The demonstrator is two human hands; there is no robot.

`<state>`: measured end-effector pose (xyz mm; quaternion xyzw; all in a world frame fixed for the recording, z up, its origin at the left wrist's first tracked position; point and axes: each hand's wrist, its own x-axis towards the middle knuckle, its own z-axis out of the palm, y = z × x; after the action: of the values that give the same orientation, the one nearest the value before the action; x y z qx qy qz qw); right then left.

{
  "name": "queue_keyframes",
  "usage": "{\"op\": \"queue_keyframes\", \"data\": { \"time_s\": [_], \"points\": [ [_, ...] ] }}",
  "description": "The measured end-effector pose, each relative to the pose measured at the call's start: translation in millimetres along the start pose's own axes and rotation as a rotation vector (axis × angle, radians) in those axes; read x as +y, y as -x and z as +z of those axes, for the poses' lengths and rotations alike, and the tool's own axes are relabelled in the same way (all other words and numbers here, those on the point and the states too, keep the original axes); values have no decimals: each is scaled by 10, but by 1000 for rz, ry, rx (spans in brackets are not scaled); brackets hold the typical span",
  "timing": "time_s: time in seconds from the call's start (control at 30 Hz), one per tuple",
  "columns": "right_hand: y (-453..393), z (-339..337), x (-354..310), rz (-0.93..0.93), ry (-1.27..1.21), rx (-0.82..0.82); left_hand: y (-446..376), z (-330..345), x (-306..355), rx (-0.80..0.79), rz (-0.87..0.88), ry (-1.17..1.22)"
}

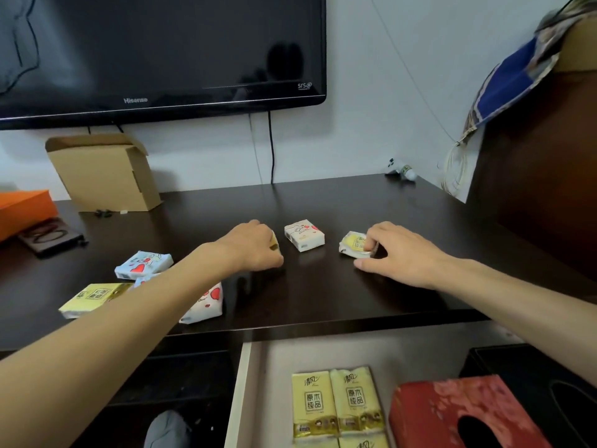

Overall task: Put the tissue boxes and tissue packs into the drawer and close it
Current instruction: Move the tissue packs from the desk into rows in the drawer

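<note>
My left hand (pixel 253 245) curls over a yellow tissue pack (pixel 274 243) on the dark table (pixel 323 295); only the pack's edge shows. My right hand (pixel 397 253) pinches another yellow tissue pack (pixel 353 244) to the right. Between them lies a white pack with red print (pixel 304 236). Near the left front edge lie a blue heart pack (pixel 143 264), a yellow pack (pixel 92 299) and a white heart pack (pixel 206 305), partly behind my forearm. The open drawer (pixel 248 383) below holds yellow tissue packs (pixel 336 402), a red tissue box (pixel 458 415) and a black box (pixel 529 373).
A black television (pixel 161 53) hangs on the wall above the table. An open cardboard box (pixel 106 173) stands at the back left, beside an orange box (pixel 22 208) and a dark case (pixel 51 236). A dark cabinet (pixel 542 176) draped with cloth rises at the right.
</note>
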<state>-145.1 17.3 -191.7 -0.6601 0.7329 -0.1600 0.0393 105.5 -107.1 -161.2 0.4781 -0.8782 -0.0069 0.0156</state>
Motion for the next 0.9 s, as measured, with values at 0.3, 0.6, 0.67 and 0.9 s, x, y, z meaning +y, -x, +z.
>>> {"op": "queue_keyframes", "data": {
  "time_s": [0.3, 0.6, 0.67, 0.9],
  "points": [
    [370, -72, -53, -81, -231, -109, 573, -25, 201, -1, 163, 4],
    [521, -127, -188, -139, -318, -150, 836, 25, 319, -9, 157, 287],
    [623, -145, -227, -154, -371, -126, 937, 37, 344, 40, 179, 277],
    [1364, -83, -315, -326, -339, -104, 1505, 81, 331, 0, 356, 352]
  ]
}}
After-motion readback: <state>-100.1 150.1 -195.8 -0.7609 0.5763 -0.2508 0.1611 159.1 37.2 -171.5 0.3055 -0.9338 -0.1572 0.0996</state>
